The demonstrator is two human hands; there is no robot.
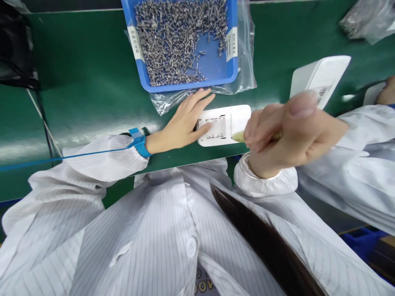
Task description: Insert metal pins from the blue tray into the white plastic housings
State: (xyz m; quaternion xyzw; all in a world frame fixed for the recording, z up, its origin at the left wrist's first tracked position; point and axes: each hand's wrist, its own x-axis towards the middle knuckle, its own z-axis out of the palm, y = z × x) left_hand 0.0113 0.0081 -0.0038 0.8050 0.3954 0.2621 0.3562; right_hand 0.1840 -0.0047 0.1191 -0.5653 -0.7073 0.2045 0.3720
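A white plastic device casing point(240, 116) lies on the green bench with its open battery compartment facing up. My left hand point(185, 121) is spread at the casing's left end, its thumb resting over the compartment and its other fingers stretched toward the blue tray. In a closed fist, my right hand point(286, 127) grips a screwdriver point(238, 137) with a yellowish handle. Its narrow end points at the casing's lower edge, right of the compartment; most of the tool is hidden by the fingers. A blue wrist strap point(140, 142) circles my left wrist.
A blue tray point(188, 87) of small metal screws sits on a clear plastic bag point(247, 61). Another white casing point(321, 78) stands tilted at right. A bag of metal parts point(367, 20) lies far right. A co-worker's sleeve point(373, 127) is close on the right; a black bag point(15, 45) lies left.
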